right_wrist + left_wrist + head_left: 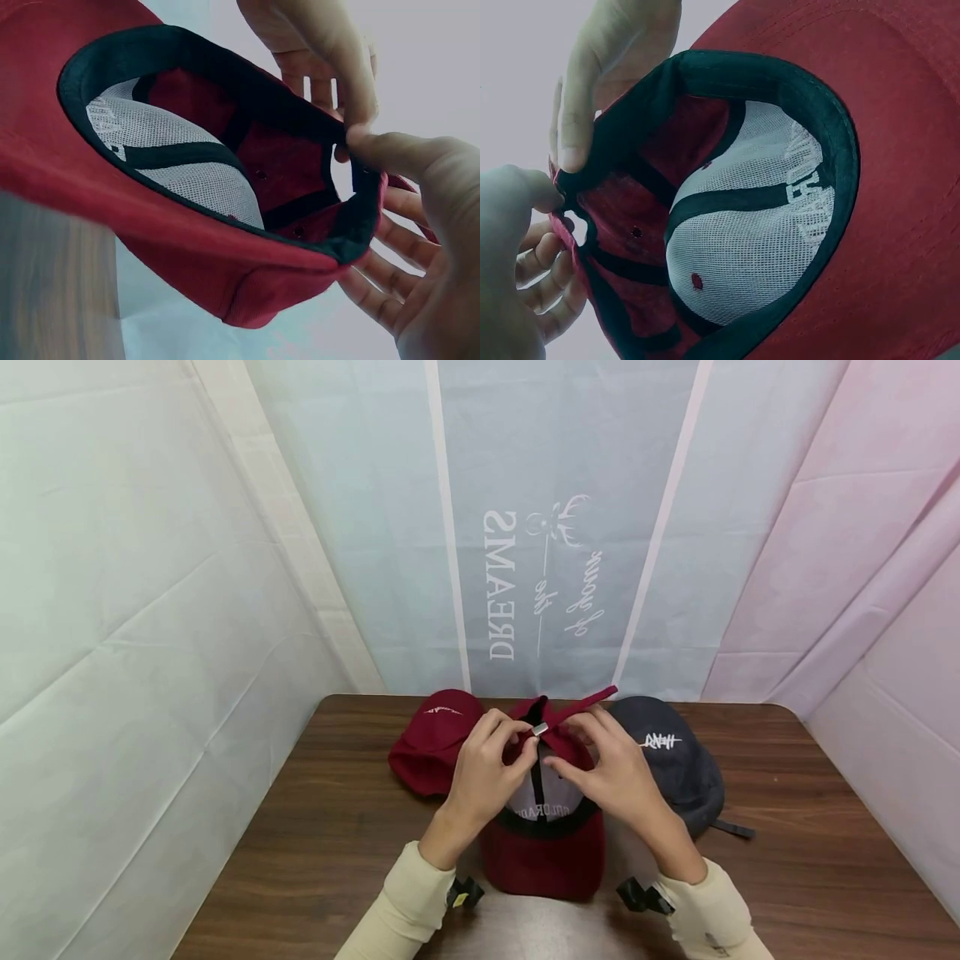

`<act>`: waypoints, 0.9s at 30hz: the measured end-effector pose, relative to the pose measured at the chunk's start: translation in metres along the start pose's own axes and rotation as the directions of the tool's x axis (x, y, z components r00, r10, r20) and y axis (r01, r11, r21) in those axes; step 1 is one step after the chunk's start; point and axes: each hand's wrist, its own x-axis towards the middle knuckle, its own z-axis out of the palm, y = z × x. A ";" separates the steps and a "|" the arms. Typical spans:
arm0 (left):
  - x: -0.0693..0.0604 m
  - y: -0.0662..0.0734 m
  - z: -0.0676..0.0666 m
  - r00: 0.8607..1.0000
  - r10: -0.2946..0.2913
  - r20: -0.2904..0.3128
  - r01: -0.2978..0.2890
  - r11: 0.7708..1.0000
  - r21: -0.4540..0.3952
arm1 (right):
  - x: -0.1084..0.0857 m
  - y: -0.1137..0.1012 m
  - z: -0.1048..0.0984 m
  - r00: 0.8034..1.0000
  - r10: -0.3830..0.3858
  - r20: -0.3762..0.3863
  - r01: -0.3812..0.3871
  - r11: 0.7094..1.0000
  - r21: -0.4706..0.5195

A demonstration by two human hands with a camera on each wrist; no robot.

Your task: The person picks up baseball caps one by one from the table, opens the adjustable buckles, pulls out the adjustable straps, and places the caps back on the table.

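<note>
A dark red cap is held upside down between both hands, brim toward the person, its black sweatband and grey mesh lining facing up. The left hand pinches the back of the cap beside a silver strap buckle. Opposite it, the right hand grips the back band, its thumb on the inner side and its fingers outside in the right wrist view. From the buckle a loose red strap end sticks out to the right. A gap shows at the cap's back opening.
Another red cap lies on the brown wooden table to the left. On the right lies a dark grey cap with white lettering, its strap trailing on the wood. Hanging cloth encloses the table's back and sides.
</note>
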 end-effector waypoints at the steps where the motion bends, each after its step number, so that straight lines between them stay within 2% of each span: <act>1: -0.001 0.000 0.000 1.000 -0.005 0.008 0.005 1.000 -0.002 | 0.000 0.000 0.001 1.000 -0.010 -0.005 0.010 1.000 -0.007; 11: -0.004 -0.002 -0.001 0.997 -0.038 0.065 0.039 0.999 -0.010 | 0.001 -0.002 0.006 0.995 -0.069 -0.075 0.067 0.997 -0.032; 27: -0.005 -0.002 0.003 0.994 -0.040 0.100 0.045 0.998 -0.045 | 0.000 0.004 0.012 0.988 -0.060 -0.144 0.060 0.998 -0.004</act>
